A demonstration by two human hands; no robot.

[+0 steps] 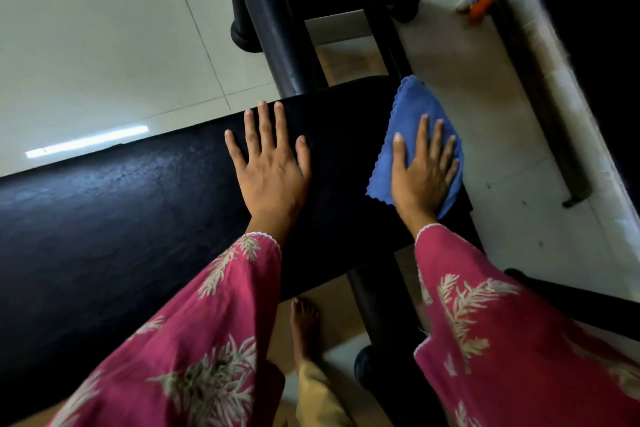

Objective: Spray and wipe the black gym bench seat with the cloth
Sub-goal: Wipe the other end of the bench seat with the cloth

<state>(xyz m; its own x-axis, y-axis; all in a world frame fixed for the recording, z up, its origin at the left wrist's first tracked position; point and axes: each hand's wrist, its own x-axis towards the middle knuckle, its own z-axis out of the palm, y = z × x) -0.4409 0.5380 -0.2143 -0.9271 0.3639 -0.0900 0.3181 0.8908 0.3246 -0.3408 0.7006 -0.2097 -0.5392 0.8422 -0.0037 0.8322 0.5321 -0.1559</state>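
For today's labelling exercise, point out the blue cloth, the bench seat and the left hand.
blue cloth [410,106]: head view, bare upper part
bench seat [138,204]: head view, bare padded top
left hand [273,172]: head view, back of hand

Head-worn view, steeply downward, close above bench seat [138,218], seemingly tilted

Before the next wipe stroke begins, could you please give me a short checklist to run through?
1. Blue cloth lies on the black bench seat: ok, though its far corner overhangs the edge.
2. Right hand presses flat on the cloth, fingers straight: ok.
3. Left hand rests flat on the seat, apart from the cloth: ok.
4. Stroke path leftward along the seat free: not ok, the left hand lies in it.
5. Seat already sprayed: cannot tell; no wetness shows on the dark surface.
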